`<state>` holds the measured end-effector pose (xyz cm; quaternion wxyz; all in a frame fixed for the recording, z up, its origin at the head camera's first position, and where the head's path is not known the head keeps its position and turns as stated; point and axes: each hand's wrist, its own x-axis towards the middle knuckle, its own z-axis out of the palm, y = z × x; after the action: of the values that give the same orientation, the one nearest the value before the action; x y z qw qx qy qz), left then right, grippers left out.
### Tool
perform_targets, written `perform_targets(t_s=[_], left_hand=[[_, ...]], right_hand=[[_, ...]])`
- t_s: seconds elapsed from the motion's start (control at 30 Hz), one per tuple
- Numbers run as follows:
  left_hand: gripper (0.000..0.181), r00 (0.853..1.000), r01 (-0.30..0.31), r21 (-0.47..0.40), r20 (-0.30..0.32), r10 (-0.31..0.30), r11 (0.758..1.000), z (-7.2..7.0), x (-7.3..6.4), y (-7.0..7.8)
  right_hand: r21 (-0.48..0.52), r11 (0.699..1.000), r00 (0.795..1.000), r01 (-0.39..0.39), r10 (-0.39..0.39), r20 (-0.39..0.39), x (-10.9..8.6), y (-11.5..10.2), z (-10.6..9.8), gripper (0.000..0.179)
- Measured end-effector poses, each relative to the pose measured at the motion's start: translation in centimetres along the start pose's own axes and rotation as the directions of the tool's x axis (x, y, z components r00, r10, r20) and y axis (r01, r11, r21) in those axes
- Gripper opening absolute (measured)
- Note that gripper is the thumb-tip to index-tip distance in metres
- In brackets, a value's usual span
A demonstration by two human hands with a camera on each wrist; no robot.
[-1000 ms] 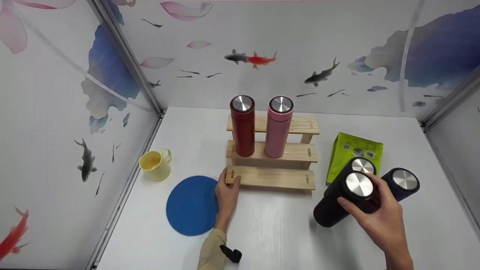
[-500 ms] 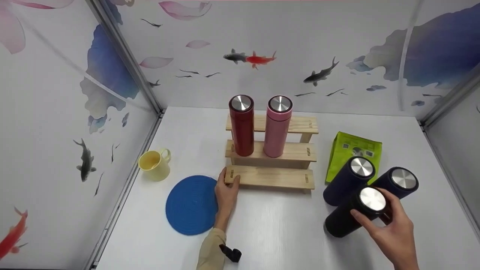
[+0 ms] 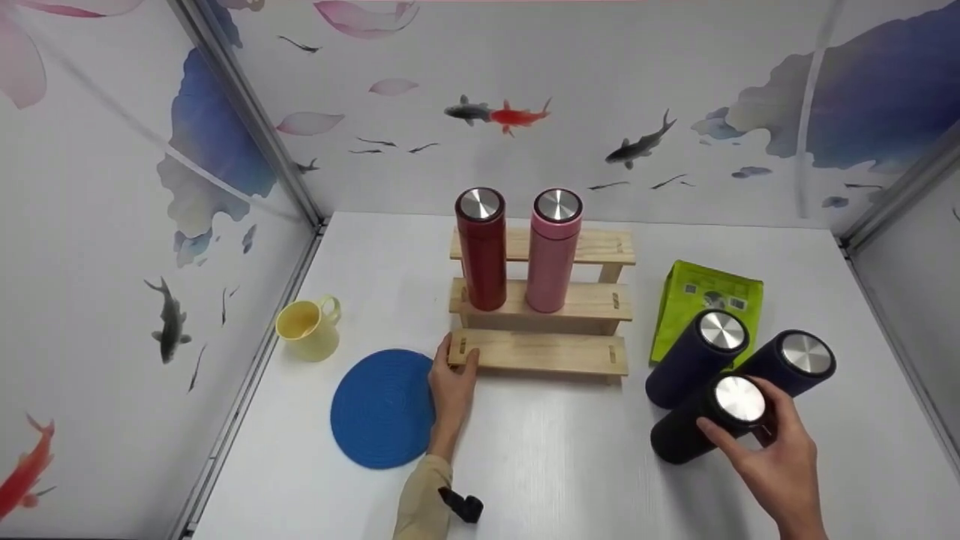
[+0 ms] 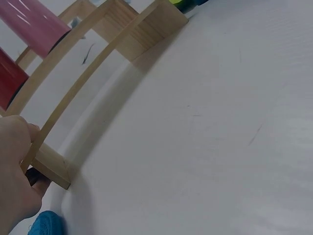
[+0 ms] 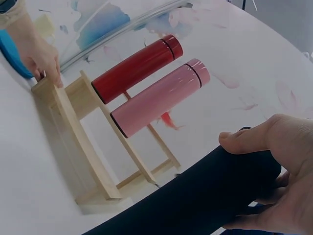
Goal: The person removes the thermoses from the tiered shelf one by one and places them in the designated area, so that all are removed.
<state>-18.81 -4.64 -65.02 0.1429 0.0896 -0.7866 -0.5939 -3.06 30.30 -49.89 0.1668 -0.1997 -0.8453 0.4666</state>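
My right hand grips a black thermos near its silver lid, thumb on one side and fingers round the other. The thermos leans in the head view; whether its base touches the table I cannot tell. Two dark blue thermoses stand just beyond it. My left hand pinches the left end of the lowest board of a three-step wooden rack. On the rack's middle step a red thermos and a pink thermos stand upright, also visible in the right wrist view.
Behind the dark blue thermoses lies a green bag. A round blue mat lies by my left forearm, with a yellow mug behind it. Printed wall panels enclose the white table.
My right hand has carried the black thermos right and toward me, away from in front of one dark blue thermos, then slightly back. My left hand keeps its hold on the rack.
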Motion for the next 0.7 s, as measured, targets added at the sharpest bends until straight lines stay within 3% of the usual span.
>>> perform_targets(t_s=[0.43,0.7], left_hand=[[0.059,1.000,0.027,-0.007,0.004,-0.027,1.000,0.1,0.0,0.1],[0.058,1.000,0.017,-0.007,-0.009,-0.017,1.000,0.2,0.0,0.1]], right_hand=[[0.010,0.998,0.998,0.062,-0.062,-0.002,0.1,0.2,0.4,0.081],[0.050,0.979,0.979,0.197,-0.194,-0.065,0.0,-1.5,-0.1,0.080]])
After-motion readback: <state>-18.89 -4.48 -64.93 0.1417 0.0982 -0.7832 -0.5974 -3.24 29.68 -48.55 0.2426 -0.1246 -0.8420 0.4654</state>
